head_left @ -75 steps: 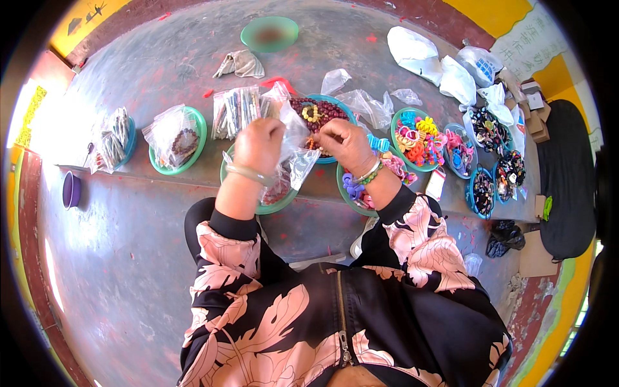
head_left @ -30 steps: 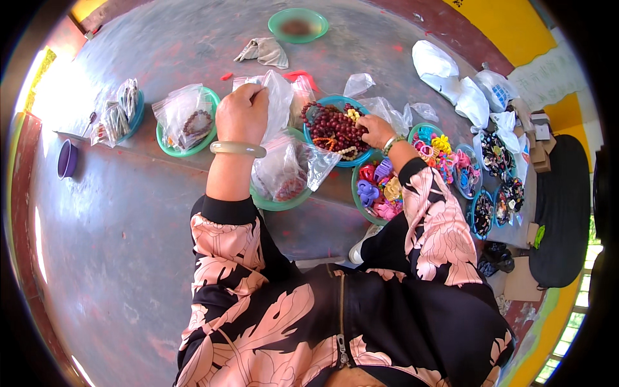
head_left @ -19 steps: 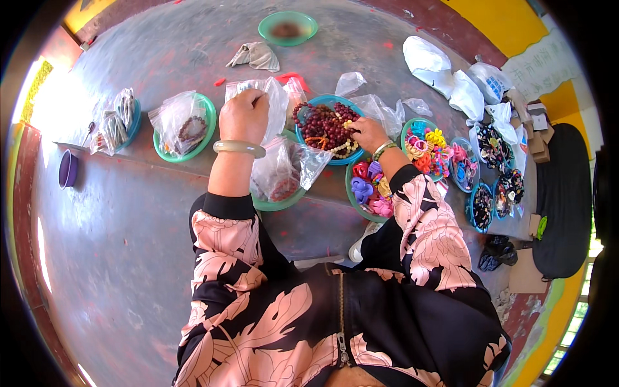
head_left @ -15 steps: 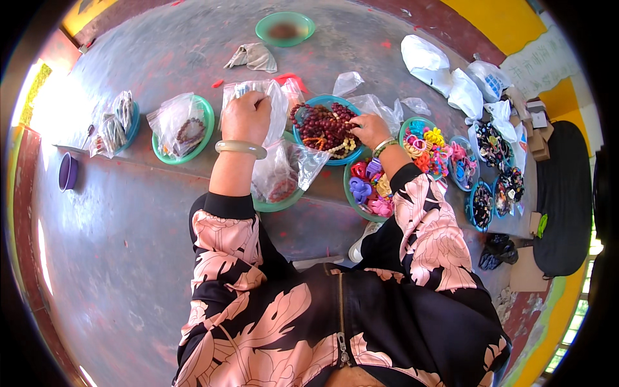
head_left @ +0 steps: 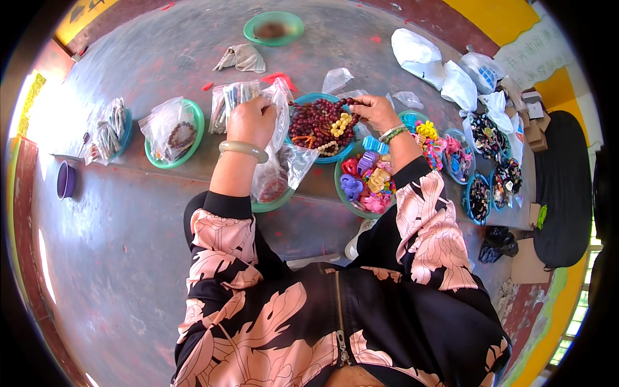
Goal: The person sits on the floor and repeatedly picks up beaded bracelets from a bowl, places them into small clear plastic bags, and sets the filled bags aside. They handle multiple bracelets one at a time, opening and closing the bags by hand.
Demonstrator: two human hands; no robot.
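Observation:
My left hand (head_left: 250, 120), with a pale green bangle on the wrist, grips a clear plastic bag (head_left: 278, 155) that hangs over a green bowl (head_left: 274, 202). My right hand (head_left: 374, 111) pinches a string of dark red beads (head_left: 348, 101) at the rim of a teal bowl (head_left: 306, 99) filled with dark red and yellow bead strings. Just below that hand stands a green bowl (head_left: 342, 193) of colourful plastic hair clips.
A green bowl with a bagged bracelet (head_left: 174, 132) and a blue bowl of packets (head_left: 109, 132) stand at the left, a purple cup (head_left: 65, 180) further left. More bowls of trinkets (head_left: 480, 193) line the right. White bags (head_left: 425, 55) and a green bowl (head_left: 273, 28) lie far off.
My hands have parted: the left kept the plastic bag, the right reached over to the teal bowl and took hold of a bead string.

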